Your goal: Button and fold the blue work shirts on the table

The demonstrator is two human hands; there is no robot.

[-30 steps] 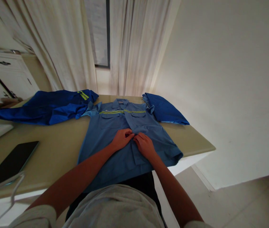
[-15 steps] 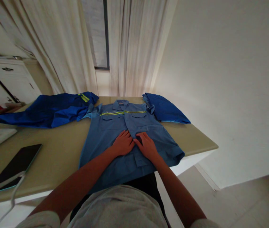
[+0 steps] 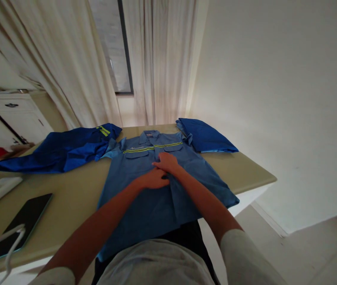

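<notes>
At twelve o'clock on the tabletop (image 3: 67, 194) our shirt (image 3: 138, 202) lies front up, seemingly closed yet unfolded, with our right hand (image 3: 166, 162) pressing spread, empty fingers on its chest and our left hand (image 3: 153, 180) just beside, its grip unclear to us.

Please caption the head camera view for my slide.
Left hand and right hand rest on a light-blue work shirt spread on a beige table.

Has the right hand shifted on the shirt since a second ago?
Yes. The right hand has slid up the shirt toward the chest pockets, and now lies beyond the left hand instead of beside it.
</notes>
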